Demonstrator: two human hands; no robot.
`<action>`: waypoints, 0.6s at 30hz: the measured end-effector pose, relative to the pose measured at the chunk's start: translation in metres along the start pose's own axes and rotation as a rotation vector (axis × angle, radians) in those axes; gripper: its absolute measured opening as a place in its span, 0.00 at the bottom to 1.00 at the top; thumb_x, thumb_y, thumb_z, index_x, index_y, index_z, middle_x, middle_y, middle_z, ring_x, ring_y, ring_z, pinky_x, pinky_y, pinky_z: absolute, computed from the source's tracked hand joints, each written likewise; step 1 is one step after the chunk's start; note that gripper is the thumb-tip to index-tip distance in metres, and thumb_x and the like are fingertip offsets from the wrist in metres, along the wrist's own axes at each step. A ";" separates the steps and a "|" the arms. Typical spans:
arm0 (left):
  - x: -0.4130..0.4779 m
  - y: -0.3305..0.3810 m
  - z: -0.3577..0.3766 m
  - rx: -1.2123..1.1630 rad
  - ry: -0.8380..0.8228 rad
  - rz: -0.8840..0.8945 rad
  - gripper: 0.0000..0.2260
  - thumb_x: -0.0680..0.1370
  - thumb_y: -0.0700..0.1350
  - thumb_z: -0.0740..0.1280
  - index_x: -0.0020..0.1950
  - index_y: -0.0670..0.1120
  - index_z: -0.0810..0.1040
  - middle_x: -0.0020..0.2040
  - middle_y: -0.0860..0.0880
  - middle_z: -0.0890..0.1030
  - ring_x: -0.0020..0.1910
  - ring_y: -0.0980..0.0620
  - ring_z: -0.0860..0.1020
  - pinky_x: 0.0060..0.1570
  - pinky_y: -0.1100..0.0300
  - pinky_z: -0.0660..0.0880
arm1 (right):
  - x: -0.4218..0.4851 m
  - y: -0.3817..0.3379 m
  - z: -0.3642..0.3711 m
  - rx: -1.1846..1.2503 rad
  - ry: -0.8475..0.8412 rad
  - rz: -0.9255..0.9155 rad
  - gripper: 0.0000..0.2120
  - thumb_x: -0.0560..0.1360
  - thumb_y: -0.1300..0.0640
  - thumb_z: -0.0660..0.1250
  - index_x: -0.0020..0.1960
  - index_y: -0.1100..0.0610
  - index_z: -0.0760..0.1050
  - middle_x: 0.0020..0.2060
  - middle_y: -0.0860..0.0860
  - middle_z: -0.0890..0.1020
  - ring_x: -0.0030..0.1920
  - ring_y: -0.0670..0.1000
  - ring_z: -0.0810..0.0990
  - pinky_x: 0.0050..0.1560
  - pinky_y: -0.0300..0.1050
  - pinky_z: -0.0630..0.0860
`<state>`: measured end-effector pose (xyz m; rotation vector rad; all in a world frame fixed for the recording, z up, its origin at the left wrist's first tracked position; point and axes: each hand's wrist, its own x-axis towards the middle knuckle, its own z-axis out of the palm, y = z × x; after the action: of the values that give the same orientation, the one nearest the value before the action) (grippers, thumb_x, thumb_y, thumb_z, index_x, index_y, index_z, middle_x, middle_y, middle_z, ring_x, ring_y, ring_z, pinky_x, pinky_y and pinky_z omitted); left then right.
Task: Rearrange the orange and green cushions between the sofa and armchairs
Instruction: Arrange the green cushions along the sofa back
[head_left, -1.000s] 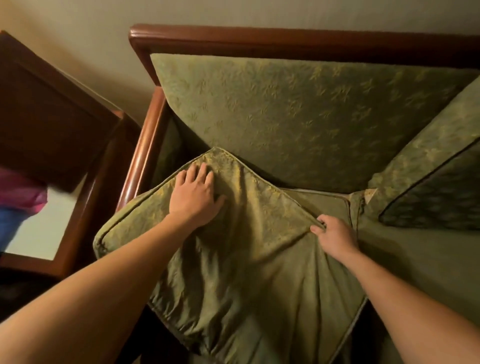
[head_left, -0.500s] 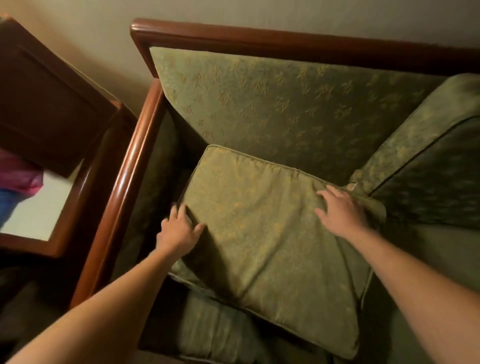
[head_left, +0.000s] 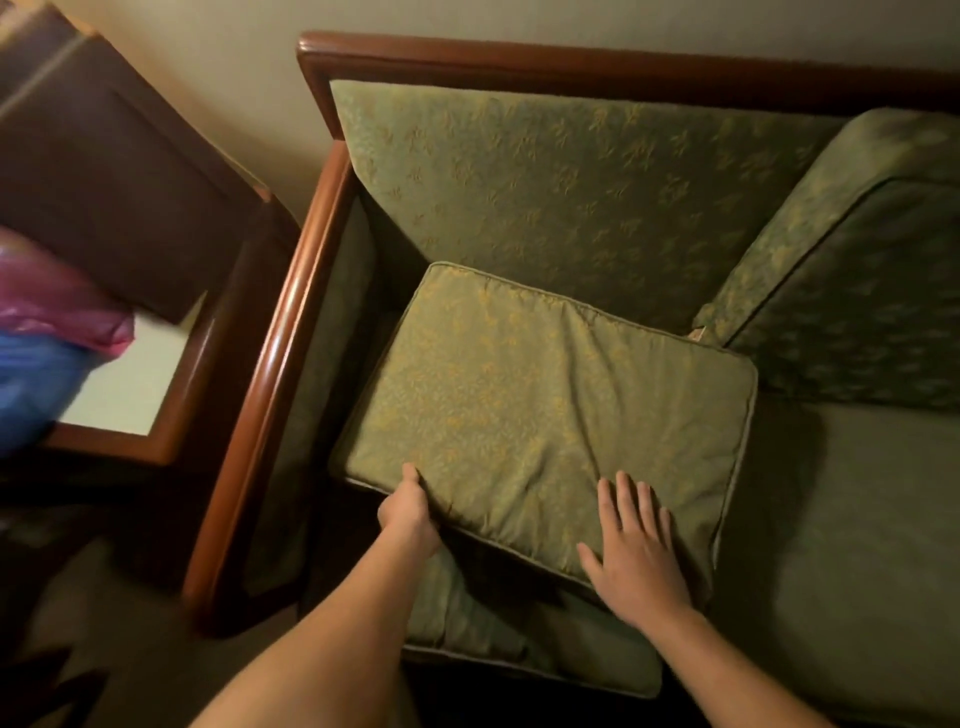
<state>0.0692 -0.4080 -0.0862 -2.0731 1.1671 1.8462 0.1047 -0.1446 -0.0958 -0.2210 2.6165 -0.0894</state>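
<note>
- A person's view looking down at the left end of a green sofa, beside its polished wooden arm.
- A square green cushion with a faint gold leaf pattern and piped edges lies flat on the seat pad, just beside the wooden arm. Its far edge sits against the back cushion.
- The left hand grips the cushion's near edge at the corner closest to the wooden arm. The thumb lies on top; the fingers are tucked underneath and hidden.
- The right hand rests flat on the cushion's top, farther from the wooden arm, with fingers straight and spread.
- The fabric creases around both hands, so the cushion is probably soft, light and floppy. It would likely sag if lifted by one corner; holding two opposite edges should carry it best.
- A second green cushion leans well away from the wooden arm.
- On the arm's other side stands a dark side table holding pink and blue bags.
</note>
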 end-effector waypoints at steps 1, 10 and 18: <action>-0.001 0.001 -0.003 0.048 0.036 0.029 0.24 0.76 0.54 0.71 0.63 0.39 0.73 0.58 0.41 0.78 0.48 0.44 0.76 0.51 0.51 0.76 | -0.007 -0.004 0.001 -0.001 -0.018 -0.033 0.38 0.76 0.38 0.57 0.80 0.52 0.48 0.79 0.58 0.48 0.78 0.63 0.48 0.75 0.63 0.52; -0.072 0.025 -0.024 0.141 -0.052 0.126 0.16 0.80 0.37 0.65 0.67 0.41 0.70 0.62 0.40 0.75 0.56 0.45 0.75 0.49 0.51 0.74 | -0.081 0.009 -0.014 -0.069 -0.140 -0.121 0.29 0.78 0.44 0.62 0.76 0.51 0.60 0.79 0.51 0.56 0.78 0.57 0.53 0.74 0.59 0.57; -0.168 0.041 -0.039 0.412 -0.114 0.177 0.17 0.83 0.33 0.54 0.71 0.35 0.67 0.56 0.38 0.77 0.66 0.46 0.72 0.69 0.57 0.66 | -0.107 0.024 -0.083 -0.063 0.107 -0.025 0.20 0.75 0.59 0.65 0.66 0.53 0.72 0.61 0.50 0.78 0.59 0.56 0.77 0.57 0.57 0.74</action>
<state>0.0832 -0.3824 0.0882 -1.6658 1.5836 1.5929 0.1525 -0.1001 0.0254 -0.2785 2.7256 -0.0289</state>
